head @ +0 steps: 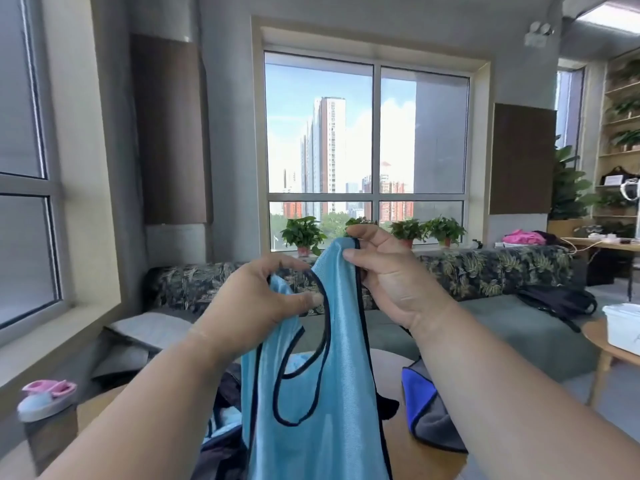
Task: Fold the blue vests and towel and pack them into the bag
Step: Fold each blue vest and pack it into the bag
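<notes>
A light blue vest (pixel 332 403) with dark trim hangs in front of me, held up by its two shoulder straps. My left hand (pixel 256 306) pinches the left strap. The right strap's top is pinched between thumb and fingers of my right hand (pixel 388 271), slightly higher. A blue and grey towel (pixel 426 414) lies folded on the round wooden table (pixel 408 455) to the right. More light blue fabric (pixel 221 424) and dark cloth lie on the table behind the hanging vest; I cannot tell whether the dark cloth is the bag.
A bottle with a pink and grey lid (pixel 45 400) stands at the table's left. A grey sofa (pixel 485 327) with leaf-patterned cushions faces me, with a black backpack (pixel 561 303) on it. A white box (pixel 623 327) sits on a side table at right.
</notes>
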`<state>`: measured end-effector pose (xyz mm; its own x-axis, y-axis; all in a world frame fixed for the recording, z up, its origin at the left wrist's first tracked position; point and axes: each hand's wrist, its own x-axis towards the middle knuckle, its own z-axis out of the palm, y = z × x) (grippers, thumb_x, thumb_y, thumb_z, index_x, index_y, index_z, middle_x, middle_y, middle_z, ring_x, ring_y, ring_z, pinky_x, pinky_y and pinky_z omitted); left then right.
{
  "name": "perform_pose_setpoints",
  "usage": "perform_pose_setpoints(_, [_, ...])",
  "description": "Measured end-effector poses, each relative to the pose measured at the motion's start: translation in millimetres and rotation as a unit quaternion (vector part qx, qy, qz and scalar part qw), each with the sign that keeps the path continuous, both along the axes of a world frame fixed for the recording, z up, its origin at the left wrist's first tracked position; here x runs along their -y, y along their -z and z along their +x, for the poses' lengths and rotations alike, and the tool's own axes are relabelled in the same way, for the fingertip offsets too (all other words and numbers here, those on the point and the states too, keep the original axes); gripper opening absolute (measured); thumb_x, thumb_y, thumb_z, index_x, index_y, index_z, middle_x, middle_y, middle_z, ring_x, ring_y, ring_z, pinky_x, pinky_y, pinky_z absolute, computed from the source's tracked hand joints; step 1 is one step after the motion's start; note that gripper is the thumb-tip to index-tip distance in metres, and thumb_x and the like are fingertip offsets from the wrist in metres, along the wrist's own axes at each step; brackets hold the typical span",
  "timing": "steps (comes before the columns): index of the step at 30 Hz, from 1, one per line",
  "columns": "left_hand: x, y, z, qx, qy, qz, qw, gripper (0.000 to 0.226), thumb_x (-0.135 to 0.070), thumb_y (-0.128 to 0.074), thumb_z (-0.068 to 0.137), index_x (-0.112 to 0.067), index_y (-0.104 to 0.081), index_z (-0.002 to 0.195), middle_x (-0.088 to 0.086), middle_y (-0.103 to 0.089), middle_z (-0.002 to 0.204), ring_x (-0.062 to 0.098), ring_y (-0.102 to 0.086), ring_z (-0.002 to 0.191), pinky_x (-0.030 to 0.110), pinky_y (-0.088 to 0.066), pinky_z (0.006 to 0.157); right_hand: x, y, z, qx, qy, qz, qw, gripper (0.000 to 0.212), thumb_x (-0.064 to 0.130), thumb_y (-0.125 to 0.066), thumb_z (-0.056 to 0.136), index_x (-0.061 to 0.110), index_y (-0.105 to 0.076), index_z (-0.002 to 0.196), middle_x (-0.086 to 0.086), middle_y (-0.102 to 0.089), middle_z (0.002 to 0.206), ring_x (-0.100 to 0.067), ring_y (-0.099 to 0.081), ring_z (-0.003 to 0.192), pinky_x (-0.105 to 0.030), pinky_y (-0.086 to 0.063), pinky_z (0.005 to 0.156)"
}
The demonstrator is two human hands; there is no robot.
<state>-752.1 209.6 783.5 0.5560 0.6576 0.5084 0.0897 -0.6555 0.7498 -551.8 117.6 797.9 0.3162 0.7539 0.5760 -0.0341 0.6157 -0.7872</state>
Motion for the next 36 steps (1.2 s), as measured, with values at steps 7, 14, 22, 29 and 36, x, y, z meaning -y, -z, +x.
perform_pose_setpoints(7, [-4,5,4,0.06,0.033,-0.015,0.998,0.019,-0.044,-0.079,0.092,-0.026,-0.079,0.099,0.016,-0.078,0.092,0.036,-0.07,0.074,0.074,-0.055,0.072,1,9,-3,0.032,0.016,-0.015,0.999,0.033,-0.013,-0.062,0.094,0.015,-0.069,0.11,-0.001,-0.075,0.092,-0.014,-0.069,0.089,-0.022,-0.055,0.077])
perform_pose_setpoints(14, [-5,1,0,0.028,0.037,0.031,0.998,0.013,-0.038,-0.078,0.094,-0.026,-0.079,0.089,-0.001,-0.079,0.088,0.019,-0.074,0.079,0.049,-0.062,0.08,9,15,3,0.249,0.095,-0.14,0.954,0.045,0.003,-0.068,0.098,0.032,-0.069,0.132,-0.001,-0.07,0.098,-0.017,-0.068,0.101,-0.032,-0.052,0.106])
perform_pose_setpoints(22, [-2,4,-3,-0.008,0.066,0.045,0.997,0.014,-0.034,-0.075,0.096,-0.024,-0.08,0.087,-0.002,-0.079,0.089,0.023,-0.075,0.085,0.046,-0.061,0.084,7,20,0,0.328,0.104,-0.221,0.912,0.02,0.046,-0.078,0.084,0.03,-0.081,0.096,0.004,-0.077,0.098,-0.013,-0.068,0.097,-0.048,-0.049,0.106])
perform_pose_setpoints(29, [-13,12,-4,0.036,0.014,-0.034,0.999,0.015,-0.035,-0.077,0.095,-0.023,-0.077,0.086,-0.013,-0.069,0.067,0.012,-0.058,0.052,0.022,-0.047,0.052,6,27,-2,0.281,0.142,-0.153,0.937,0.033,0.038,-0.069,0.095,0.014,-0.055,0.077,-0.008,-0.043,0.078,-0.02,-0.039,0.074,-0.038,-0.03,0.073])
perform_pose_setpoints(36, [-62,28,8,0.239,-0.077,-0.334,0.909,0.011,-0.031,-0.077,0.094,-0.02,-0.078,0.097,0.017,-0.078,0.104,0.036,-0.076,0.095,0.058,-0.063,0.086,7,26,-7,0.15,0.208,-0.161,0.953,0.028,0.027,-0.066,0.09,0.008,-0.049,0.079,-0.008,-0.034,0.078,-0.023,-0.031,0.072,-0.034,-0.024,0.063])
